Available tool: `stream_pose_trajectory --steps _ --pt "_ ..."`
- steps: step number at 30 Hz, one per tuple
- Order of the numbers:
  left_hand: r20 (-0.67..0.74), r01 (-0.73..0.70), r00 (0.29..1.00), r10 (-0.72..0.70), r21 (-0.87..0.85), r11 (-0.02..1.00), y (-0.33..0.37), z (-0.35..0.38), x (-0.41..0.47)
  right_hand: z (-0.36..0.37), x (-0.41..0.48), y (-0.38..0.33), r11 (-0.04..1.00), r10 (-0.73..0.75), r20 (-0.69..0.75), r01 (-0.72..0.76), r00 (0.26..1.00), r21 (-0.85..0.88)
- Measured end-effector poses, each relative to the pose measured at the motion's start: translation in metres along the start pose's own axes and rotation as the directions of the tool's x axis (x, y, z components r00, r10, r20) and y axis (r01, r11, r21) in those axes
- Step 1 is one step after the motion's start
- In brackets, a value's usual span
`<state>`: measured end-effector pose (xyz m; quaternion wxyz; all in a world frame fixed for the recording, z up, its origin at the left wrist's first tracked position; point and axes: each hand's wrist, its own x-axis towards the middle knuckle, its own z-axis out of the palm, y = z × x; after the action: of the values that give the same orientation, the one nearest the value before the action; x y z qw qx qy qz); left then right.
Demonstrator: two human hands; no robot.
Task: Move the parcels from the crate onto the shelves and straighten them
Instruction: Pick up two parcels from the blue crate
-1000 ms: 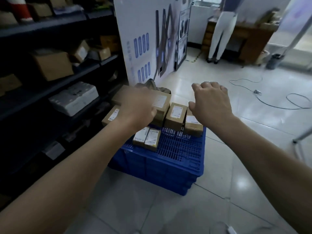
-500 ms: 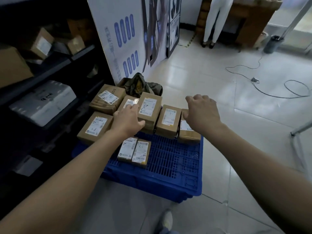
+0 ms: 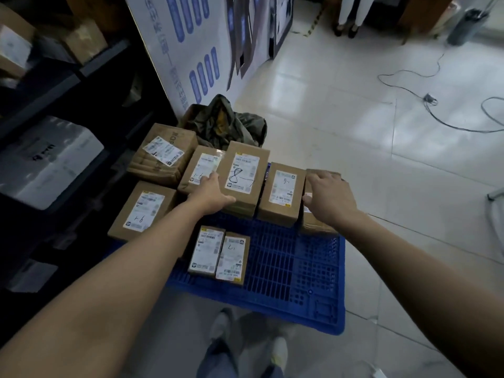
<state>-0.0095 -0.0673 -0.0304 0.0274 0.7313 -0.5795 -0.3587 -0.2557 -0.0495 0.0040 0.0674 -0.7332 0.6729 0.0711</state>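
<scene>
We cannot see most of the rightmost parcel (image 3: 316, 225): the right grip (image 3: 326, 199) covers its top and whatever label it bears. The left grip (image 3: 211, 190) hides the near left corner of the parcel marked 8 (image 3: 245, 201), and we cannot tell how far its fingers wrap that side. Print on the labels (image 3: 282, 186) is too small to read. The shelves (image 3: 103, 57) are dark and smeared. The top edge cuts a standing person (image 3: 344, 9) down to legs. Our left forearm (image 3: 136, 268) covers the left part of the crate (image 3: 313, 282).
</scene>
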Motion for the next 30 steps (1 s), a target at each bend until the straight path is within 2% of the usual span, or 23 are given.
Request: stream_pose_trajectory --steps 7,14,19,24,26,30 --pt "0.196 0.083 0.980 -0.034 -0.250 0.965 -0.024 0.013 0.069 0.047 0.033 -0.010 0.987 0.151 0.128 -0.158 0.980 0.039" --pt "0.316 0.255 0.944 -0.099 -0.505 0.825 -0.038 0.025 0.116 0.098 0.062 -0.014 0.964 0.225 0.200 -0.247 0.954 0.094" --pt "0.386 0.346 0.913 -0.130 -0.565 0.749 -0.049 0.032 0.137 0.125 0.077 -0.002 0.933 0.311 0.261 -0.346 0.914 0.102" --pt "0.452 0.392 0.885 -0.112 -0.593 0.704 -0.052 0.043 0.147 0.139 0.091 -0.004 0.922 0.256 0.314 -0.328 0.914 0.204" --pt "0.456 0.382 0.885 -0.092 -0.601 0.702 -0.052 0.044 0.148 0.144 0.097 -0.007 0.879 0.251 0.340 -0.361 0.906 0.311" --pt "0.467 0.370 0.882 -0.066 -0.598 0.711 -0.052 0.047 0.151 0.148 0.105 -0.004 0.712 0.298 0.424 -0.495 0.855 0.498"
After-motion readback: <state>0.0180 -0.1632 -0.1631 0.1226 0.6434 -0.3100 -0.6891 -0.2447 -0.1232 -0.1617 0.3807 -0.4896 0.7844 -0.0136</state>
